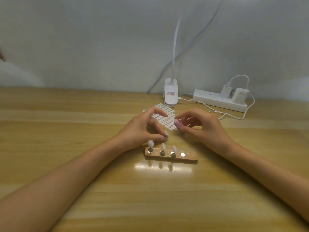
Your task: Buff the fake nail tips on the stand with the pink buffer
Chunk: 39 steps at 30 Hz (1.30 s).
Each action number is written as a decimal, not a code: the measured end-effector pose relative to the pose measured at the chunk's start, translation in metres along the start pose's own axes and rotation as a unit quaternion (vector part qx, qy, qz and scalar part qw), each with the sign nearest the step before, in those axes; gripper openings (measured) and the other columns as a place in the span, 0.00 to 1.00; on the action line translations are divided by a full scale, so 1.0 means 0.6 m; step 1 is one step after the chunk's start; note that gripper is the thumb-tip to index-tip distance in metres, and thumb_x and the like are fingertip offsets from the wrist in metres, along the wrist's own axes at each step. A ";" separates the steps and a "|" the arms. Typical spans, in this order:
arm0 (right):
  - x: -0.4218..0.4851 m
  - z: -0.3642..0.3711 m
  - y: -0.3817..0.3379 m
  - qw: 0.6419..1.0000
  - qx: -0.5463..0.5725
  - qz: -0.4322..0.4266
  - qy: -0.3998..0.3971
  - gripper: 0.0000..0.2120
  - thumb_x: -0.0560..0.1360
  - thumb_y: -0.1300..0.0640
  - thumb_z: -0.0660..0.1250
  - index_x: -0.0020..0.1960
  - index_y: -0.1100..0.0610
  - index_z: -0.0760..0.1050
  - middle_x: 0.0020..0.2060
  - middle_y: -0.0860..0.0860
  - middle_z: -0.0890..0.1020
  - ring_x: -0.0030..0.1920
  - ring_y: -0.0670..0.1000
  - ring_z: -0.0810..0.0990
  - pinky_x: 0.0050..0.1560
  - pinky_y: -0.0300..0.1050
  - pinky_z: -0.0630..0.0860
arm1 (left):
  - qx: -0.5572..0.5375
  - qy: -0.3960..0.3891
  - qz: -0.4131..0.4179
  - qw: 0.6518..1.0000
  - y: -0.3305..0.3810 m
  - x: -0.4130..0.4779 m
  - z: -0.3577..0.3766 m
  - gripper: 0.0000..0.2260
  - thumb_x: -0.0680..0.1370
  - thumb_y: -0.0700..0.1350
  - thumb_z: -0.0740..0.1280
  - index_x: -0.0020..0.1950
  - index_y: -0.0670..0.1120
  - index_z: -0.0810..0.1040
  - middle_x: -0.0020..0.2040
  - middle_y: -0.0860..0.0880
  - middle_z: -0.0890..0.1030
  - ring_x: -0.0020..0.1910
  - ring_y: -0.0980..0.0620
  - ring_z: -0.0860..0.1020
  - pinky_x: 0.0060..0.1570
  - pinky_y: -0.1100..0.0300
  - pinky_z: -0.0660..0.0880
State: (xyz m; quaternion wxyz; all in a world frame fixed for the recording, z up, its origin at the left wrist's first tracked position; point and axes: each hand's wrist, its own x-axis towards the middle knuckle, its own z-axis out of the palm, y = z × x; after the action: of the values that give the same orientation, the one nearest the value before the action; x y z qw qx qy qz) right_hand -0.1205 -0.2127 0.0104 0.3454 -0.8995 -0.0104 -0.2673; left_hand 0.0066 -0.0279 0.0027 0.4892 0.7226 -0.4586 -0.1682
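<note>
The wooden table (150,203) is filling the near foreground, and the left forearm (66,181) and the right forearm (267,173) are reaching across it from the two lower corners. Just beyond them the wooden stand (189,156) is lying flat on the table, carrying three pale nail tips (151,143) upright on small metal pegs, with one bare metal disc (183,154) showing to their right. Directly behind the stand the left hand (142,129) is pinching a fourth nail tip (166,133) on its peg between curled fingertips, while its index finger is arching up and forward. To the right, apart from it, the right hand (205,126) is curling its fingers round the pink buffer (177,123), whose striped end is pointing toward the left hand, near the held tip; whether they are touching cannot be told. Behind both hands a sheet of white adhesive tabs (167,113) is lying on the table, partly covered by them. Farther back a white clip lamp base (170,95) is standing, and to its right a white power strip (217,101) is holding two white plugs (225,90), with a white cable (247,113) looping over the table, all near the pale wall (100,39).
</note>
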 end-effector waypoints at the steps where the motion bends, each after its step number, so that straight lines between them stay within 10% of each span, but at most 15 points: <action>1: 0.001 0.002 -0.004 0.999 0.035 0.006 -0.003 0.10 0.74 0.56 0.74 0.54 0.58 0.82 0.47 0.49 0.84 0.46 0.45 0.84 0.48 0.42 0.82 | -0.001 -0.003 -0.002 1.000 0.000 0.000 0.000 0.26 0.69 0.36 0.79 0.63 0.49 0.74 0.39 0.52 0.86 0.46 0.55 0.85 0.56 0.65 0.78; 8: -0.002 0.022 -0.017 0.995 0.078 -0.046 -0.027 0.10 0.71 0.70 0.73 0.51 0.61 0.80 0.46 0.50 0.84 0.47 0.50 0.85 0.53 0.42 0.81 | 0.018 0.013 -0.001 1.000 -0.001 0.001 0.004 0.24 0.69 0.35 0.79 0.59 0.48 0.73 0.37 0.52 0.86 0.41 0.56 0.85 0.53 0.63 0.79; 28: 0.005 0.009 -0.008 0.997 -0.012 -0.076 0.012 0.11 0.74 0.54 0.72 0.53 0.59 0.81 0.47 0.49 0.83 0.46 0.45 0.84 0.48 0.35 0.80 | 0.020 -0.001 0.005 1.000 0.004 0.001 0.006 0.22 0.70 0.36 0.78 0.59 0.47 0.73 0.39 0.52 0.86 0.44 0.57 0.84 0.54 0.66 0.78; 39: 0.003 -0.004 -0.017 0.969 -0.084 -0.171 -0.159 0.12 0.73 0.62 0.74 0.57 0.55 0.84 0.53 0.50 0.80 0.54 0.46 0.80 0.52 0.39 0.78 | -0.017 -0.039 -0.014 0.999 -0.005 0.000 -0.005 0.31 0.73 0.35 0.76 0.71 0.53 0.68 0.45 0.52 0.87 0.50 0.58 0.84 0.56 0.69 0.76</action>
State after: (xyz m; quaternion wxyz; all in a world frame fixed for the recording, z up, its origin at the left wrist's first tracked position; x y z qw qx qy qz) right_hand -0.1224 -0.2070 0.0192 0.2122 -0.9410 -0.1962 -0.1760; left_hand 0.0102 -0.0261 0.0017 0.4806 0.7135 -0.4643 -0.2107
